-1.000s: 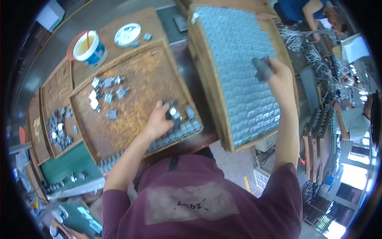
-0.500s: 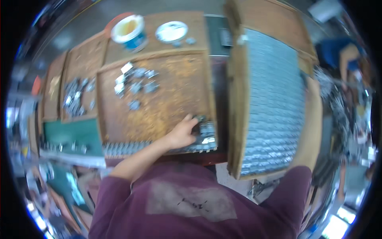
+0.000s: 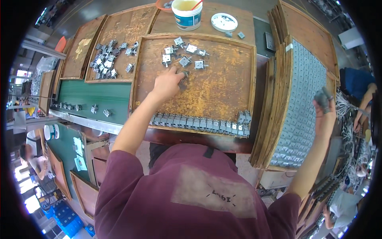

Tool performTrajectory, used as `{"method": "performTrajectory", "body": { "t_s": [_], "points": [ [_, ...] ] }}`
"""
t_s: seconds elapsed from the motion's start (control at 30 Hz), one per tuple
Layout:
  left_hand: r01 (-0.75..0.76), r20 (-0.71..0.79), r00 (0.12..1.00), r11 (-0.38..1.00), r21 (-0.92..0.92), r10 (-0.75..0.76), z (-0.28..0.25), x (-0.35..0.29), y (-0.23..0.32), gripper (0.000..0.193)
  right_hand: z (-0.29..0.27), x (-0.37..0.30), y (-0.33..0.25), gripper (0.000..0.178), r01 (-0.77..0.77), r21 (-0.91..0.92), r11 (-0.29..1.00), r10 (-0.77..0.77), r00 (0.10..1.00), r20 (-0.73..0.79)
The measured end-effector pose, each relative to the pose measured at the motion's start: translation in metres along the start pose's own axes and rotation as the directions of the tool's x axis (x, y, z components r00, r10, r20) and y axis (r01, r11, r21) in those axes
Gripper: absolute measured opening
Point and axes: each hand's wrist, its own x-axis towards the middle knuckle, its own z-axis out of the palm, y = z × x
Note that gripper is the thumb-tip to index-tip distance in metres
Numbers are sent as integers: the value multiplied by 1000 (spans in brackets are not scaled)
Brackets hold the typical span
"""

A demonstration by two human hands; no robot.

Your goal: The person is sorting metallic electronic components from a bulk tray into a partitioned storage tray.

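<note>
My left hand (image 3: 167, 84) reaches over the worn wooden tray (image 3: 223, 89), just below a loose group of small silver metal parts (image 3: 185, 61) with short shafts. Its thumb and fingers are closed together at the tray floor; whatever lies between them is hidden. Along the tray's near edge stands a tight row of the same metal parts (image 3: 199, 122), with a few in a second row at the right corner. My right hand (image 3: 324, 106) hovers at the right side of a tray filled with grey square parts (image 3: 302, 91). Dark coverings show on its fingers, which are apart, holding nothing visible.
A white-and-teal bucket (image 3: 187, 18) and a round white lid (image 3: 224, 22) stand behind the middle tray. More metal parts lie in the left tray (image 3: 115, 77) and on a green surface (image 3: 95, 93). Other people (image 3: 360, 87) work at both sides.
My left hand has moved from the tray's near right corner, away from me and leftward, to the loose parts. My right hand stays by the filled tray's right side. The view has shifted.
</note>
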Motion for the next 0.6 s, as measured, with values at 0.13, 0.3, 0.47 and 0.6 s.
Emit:
{"method": "performTrajectory", "body": {
  "t_s": [0.13,0.3,0.47,0.6],
  "points": [
    [14,76,997,997,-76,-9,-8,6,-7,24,78,-82,-7,35,12,-128,992,0,996,91],
    [148,56,975,440,-886,-217,-10,-8,34,26,149,-143,1,33,-103,11,995,100,981,168],
    [274,216,957,-366,-889,191,-28,-55,109,41,187,-167,-13,30,-288,-51,956,284,873,396],
    [385,312,921,-409,-828,236,-52,-71,147,32,184,-171,-11,34,118,-466,877,104,900,423]
  ]
}}
